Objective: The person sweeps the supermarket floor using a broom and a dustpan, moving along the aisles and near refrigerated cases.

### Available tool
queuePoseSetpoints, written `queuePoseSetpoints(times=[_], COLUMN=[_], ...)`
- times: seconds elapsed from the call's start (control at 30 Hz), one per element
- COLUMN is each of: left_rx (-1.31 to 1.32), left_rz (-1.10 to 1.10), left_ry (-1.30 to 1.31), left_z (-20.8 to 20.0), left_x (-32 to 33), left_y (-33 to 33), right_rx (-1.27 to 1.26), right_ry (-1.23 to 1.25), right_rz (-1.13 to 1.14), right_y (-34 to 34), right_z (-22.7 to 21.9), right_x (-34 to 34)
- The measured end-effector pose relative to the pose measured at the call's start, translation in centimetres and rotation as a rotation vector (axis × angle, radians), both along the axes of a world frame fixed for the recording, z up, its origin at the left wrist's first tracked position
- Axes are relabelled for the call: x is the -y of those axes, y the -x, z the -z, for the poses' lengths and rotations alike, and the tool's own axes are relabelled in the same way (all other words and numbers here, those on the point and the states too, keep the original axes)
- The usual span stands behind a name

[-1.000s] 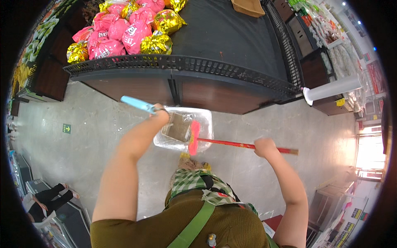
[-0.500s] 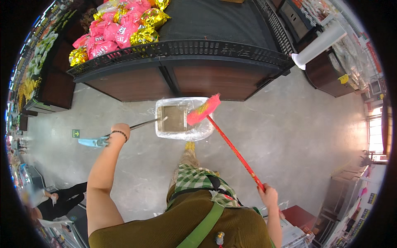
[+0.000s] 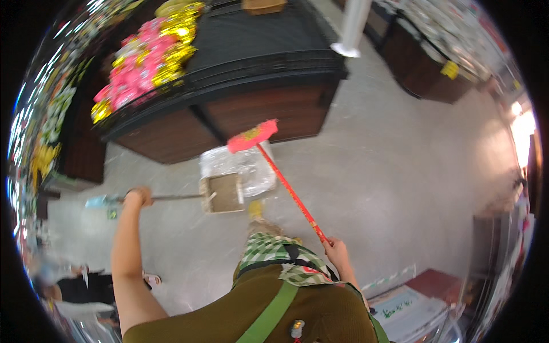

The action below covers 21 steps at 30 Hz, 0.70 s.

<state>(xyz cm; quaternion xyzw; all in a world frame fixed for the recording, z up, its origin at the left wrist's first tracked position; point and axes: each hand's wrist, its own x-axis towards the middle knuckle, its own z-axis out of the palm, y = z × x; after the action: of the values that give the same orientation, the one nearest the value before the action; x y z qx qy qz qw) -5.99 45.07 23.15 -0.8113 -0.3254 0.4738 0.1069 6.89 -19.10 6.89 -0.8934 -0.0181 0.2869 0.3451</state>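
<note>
A: What has moved since half a second ago?
B: The dustpan (image 3: 223,193) has come toward the wearer, off the middle of the clear plastic sheeting (image 3: 260,171). The broom (image 3: 291,194) has its pink head beyond the sheeting's far edge, instead of over its right half. The whole view has turned too.

A: Nearest first, then.
B: A green checked apron (image 3: 273,251) at six o'clock. The right hand (image 3: 337,254) is at five, its grip closed around the broom's red stick.

A: And the other?
B: The left hand (image 3: 140,197) is out near nine, blurred, its grip closed on the dustpan's rod, just beside the blue handle.

A: Where does the pan itself sit?
B: Around eight o'clock from centre, overlapping the sheeting's near left edge. Whether it touches the floor (image 3: 383,188), I can't tell.

A: The broom head?
B: At eleven, tilted, seen against the foot of the dark display stand (image 3: 269,108).

A: Farther off?
B: Another person (image 3: 88,288) at eight, partly blurred. Pink and gold bags (image 3: 143,66) heap on the stand at ten, a brown basket (image 3: 264,6) lies at twelve, and a pale post (image 3: 353,28) rises at one.
</note>
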Motion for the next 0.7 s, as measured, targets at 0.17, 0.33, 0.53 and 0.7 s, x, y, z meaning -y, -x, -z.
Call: queuePoseSetpoints(times=[0.17,0.33,0.53,0.7], left_rx=[0.037,0.251,0.468,0.403], left_rz=[0.029,-0.088,-0.239,0.045], left_ry=[0.183,0.399,0.725,0.467], left_z=[0.5,0.1,16.7,29.2], left_x=[4.3,14.7,23.8,37.5], left_y=[1.4,-7.2,-16.9,-28.2], right_rx=[-0.096,-0.246,-0.443,-0.52], right_ry=[-0.118,-0.377,-0.77,-1.124], right_rz=[0.28,0.667,1.088,1.506], right_y=[2.8,2.8,-5.3,-12.0], right_z=[-1.8,-0.6,3.7,12.3], right_x=[12.1,19.1,23.4,33.2])
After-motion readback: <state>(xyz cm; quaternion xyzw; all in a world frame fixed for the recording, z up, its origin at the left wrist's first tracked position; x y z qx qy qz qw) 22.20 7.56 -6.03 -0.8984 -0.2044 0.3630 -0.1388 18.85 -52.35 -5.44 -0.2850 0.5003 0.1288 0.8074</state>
